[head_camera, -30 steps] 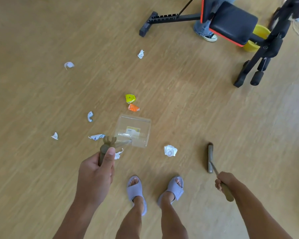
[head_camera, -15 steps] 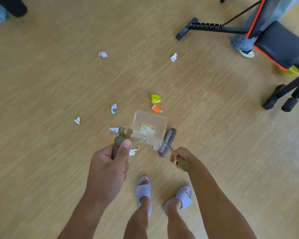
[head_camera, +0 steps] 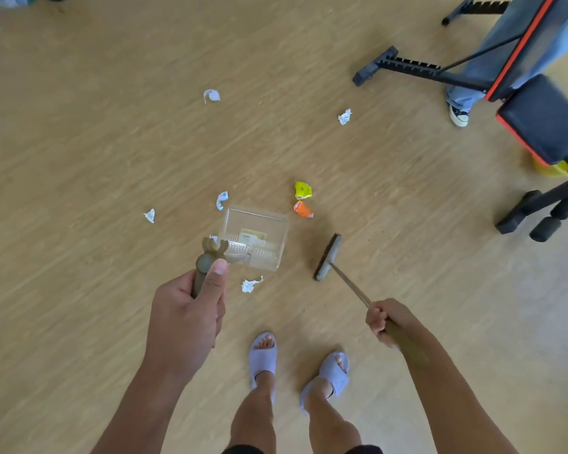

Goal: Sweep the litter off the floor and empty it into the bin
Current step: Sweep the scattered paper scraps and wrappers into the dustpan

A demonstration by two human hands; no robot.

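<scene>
Left hand (head_camera: 186, 317) grips the dustpan (head_camera: 253, 239) handle, fingers wrapped round; the clear pan sits on the floor (head_camera: 79, 191), mouth facing right, contents hard to read. Right hand (head_camera: 386, 319) is clenched on the broom (head_camera: 328, 257), whose head runs near-upright and has swung right, clear of the pan. Paper scraps (head_camera: 250, 285) lie scattered.

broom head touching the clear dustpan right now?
Apart. Head view shows bare floor between the broom head and the clear dustpan.
</scene>
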